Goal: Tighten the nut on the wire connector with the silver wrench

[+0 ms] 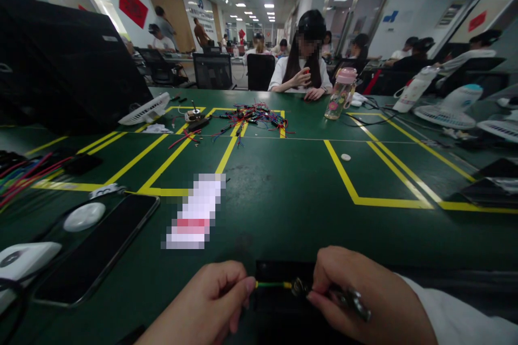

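Between the hands: a green wire (272, 284) with yellow ends runs from the left hand (216, 291) toward the right hand (350, 285), barring a straight pass there.
Mid-tabletop: a bare lane of green tabletop (279, 210) leads forward; a low white disc (345, 157) lies to its right.
Left side: a flat, pixelated slip (196, 210), then a smartphone (101, 248) and white oval device (84, 216); farther back, a tall black monitor (68, 64) blocks passage.
Far end: tangled wires (259, 115) crowd the left; a pink-lidded bottle (339, 97) stands upright to their right.
Far right: a white fan (447, 113) and white bottle (415, 89) obstruct.
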Tool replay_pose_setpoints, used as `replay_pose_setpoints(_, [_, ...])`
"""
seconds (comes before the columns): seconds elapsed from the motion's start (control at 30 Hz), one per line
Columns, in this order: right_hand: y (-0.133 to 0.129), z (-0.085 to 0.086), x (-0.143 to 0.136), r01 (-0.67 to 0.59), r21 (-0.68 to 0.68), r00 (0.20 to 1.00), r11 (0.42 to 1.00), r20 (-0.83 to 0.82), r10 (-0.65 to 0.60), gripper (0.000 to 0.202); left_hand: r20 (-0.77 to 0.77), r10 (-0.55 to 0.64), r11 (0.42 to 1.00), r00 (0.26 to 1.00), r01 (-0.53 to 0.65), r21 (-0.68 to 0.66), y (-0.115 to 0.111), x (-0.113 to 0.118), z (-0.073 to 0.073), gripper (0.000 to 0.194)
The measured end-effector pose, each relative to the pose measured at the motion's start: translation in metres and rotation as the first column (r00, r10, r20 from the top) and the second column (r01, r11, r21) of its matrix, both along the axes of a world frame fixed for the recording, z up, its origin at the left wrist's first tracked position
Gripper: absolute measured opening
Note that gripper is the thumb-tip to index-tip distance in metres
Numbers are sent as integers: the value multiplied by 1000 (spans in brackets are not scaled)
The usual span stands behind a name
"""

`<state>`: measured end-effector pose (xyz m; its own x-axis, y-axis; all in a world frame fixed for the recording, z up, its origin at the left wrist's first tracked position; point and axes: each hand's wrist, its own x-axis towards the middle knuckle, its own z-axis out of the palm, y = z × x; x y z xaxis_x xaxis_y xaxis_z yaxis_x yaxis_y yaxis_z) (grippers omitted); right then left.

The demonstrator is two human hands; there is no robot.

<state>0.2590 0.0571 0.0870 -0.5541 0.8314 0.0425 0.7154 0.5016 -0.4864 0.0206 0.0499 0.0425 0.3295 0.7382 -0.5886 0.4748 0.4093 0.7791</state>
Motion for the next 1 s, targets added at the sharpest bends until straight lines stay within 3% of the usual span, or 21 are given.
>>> replay_pose_setpoints(0.23, [16,10,2,-137,-123,991,983,-20,136,15,3,-1,1000,1000,1,-3,0,0,-1,36])
replay_pose_setpoints(0.5, [3,5,15,107,-181,993,978,-39,-115,9,2,-1,1000,1000,1,-8,2,-1,-3,41])
replay_pose_setpoints(0.6, [-3,-1,12,115,-161,992,980,-28,-121,11,2,1,1000,1000,-1,1,1,-2,-7,41])
replay_pose_setpoints(0.8, [-7,-5,2,108,19,994,994,-19,-108,18,8,1,1000,1000,-1,14,-2,-4,-17,35])
replay_pose_setpoints(1.0, [-6,-1,-1,53,-49,999,997,14,-52,14,11,-13,1000,1000,13,7,0,-2,-8,36])
